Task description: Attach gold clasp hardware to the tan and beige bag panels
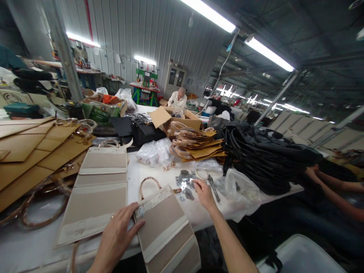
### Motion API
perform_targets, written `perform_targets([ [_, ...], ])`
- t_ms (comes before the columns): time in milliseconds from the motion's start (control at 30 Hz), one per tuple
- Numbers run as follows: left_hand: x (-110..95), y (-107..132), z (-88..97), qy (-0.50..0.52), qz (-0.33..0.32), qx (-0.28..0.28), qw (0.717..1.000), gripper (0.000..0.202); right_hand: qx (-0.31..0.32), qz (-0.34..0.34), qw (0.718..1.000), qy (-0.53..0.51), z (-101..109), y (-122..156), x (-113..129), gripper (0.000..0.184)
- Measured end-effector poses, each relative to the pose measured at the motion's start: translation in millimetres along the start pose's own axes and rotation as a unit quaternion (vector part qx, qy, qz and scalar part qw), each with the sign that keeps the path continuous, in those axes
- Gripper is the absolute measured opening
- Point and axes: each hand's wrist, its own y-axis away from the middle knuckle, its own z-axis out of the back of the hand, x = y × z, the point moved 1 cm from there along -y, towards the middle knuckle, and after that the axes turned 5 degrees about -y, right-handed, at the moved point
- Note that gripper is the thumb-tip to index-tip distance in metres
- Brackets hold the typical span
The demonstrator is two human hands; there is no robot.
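Note:
My left hand [121, 227] is at the upper left edge of a beige bag panel [167, 231], its thumb on the panel and its fingers along the edge. The panel has pale cross strips and a wrapped curved handle [149, 179] at its top. My right hand [203, 193] is closed, fingertips together over a pile of small shiny metal plates [184, 181]. Whether a plate is between those fingers is hidden. Right of that hand lie pliers [214, 188] and a roll of tape [202, 174]. A second beige panel [99, 189] lies flat on the left.
Tan bag pieces [36, 151] with handles are stacked at left, more tan pieces [196, 144] in the middle. A big black heap [264, 155] and a clear plastic bag [241, 189] stand right. One person [178, 99] sits beyond the cardboard box [162, 117]; another person's arms [332, 185] show at right.

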Motion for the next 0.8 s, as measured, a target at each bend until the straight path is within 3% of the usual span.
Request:
perform_targets([
  [333, -1.6, -1.6, 3.0, 0.006, 0.004, 0.001, 1.0, 0.044, 0.083, 0.021, 0.996, 0.035, -24.1, -1.5, 11.3, 0.037],
  [567, -7.1, -1.2, 7.2, 0.007, 0.018, 0.016, 1.0, 0.045, -0.028, 0.01, 0.999, -0.011, -13.6, -14.1, 16.2, 0.037],
  [800, -9.1, -0.7, 9.4, 0.007, 0.024, 0.024, 0.999, 0.044, 0.024, 0.003, 0.997, 0.068, -27.0, -23.2, 19.4, 0.035],
])
